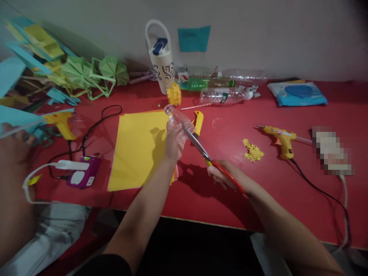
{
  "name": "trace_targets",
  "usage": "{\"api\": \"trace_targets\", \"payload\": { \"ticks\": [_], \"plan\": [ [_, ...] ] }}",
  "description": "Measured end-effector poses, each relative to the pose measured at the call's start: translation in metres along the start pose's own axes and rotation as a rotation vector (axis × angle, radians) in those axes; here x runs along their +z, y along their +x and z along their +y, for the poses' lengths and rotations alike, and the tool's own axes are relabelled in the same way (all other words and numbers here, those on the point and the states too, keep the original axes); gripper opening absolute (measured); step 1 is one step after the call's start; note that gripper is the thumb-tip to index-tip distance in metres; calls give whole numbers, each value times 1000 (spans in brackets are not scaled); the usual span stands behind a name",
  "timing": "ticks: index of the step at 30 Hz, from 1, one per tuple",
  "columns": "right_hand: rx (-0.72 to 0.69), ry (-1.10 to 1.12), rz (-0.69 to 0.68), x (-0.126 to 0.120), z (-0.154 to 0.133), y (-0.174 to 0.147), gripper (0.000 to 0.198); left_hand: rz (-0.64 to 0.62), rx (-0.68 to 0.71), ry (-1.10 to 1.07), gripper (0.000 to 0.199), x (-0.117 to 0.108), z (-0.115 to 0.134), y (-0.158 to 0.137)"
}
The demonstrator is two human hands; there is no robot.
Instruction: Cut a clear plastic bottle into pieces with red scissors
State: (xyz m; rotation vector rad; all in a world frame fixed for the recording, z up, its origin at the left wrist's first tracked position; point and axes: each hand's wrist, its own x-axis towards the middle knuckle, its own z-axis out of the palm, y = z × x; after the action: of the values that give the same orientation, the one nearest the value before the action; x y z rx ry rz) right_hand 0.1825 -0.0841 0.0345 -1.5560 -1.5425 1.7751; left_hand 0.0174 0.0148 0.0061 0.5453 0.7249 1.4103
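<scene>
My left hand (174,142) is closed around a clear plastic bottle top (179,119), its neck tilted up and to the left. In my right hand (222,174) are scissors (205,155) with red and yellow handles. Their blades reach up-left to the bottle's cut edge beside my left fingers; whether plastic lies between the blades I cannot tell. Just behind the bottle is a yellow cutter (198,119) on the table, partly hidden. Under my left hand lies a stack of yellow paper (138,153).
Yellow paper stars (253,150) and a yellow glue gun (280,138) lie at right. Plastic bottles (221,96) and a white tumbler (163,69) line the wall. At left, another person's hand (14,143) is near a second glue gun (61,122), cables and a purple power adapter (84,172).
</scene>
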Motion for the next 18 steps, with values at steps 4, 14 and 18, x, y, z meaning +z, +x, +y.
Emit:
{"api": "trace_targets", "payload": {
  "ticks": [4,14,18],
  "plan": [
    [-21,17,-7,0,-1,0,52,-9,2,19,46,-1,0,-1],
    [-30,22,-7,1,0,0,53,-38,12,-13,41,-1,0,0],
    [-29,32,-1,1,0,0,53,-20,9,-14,45,-1,0,0]
  ]
}}
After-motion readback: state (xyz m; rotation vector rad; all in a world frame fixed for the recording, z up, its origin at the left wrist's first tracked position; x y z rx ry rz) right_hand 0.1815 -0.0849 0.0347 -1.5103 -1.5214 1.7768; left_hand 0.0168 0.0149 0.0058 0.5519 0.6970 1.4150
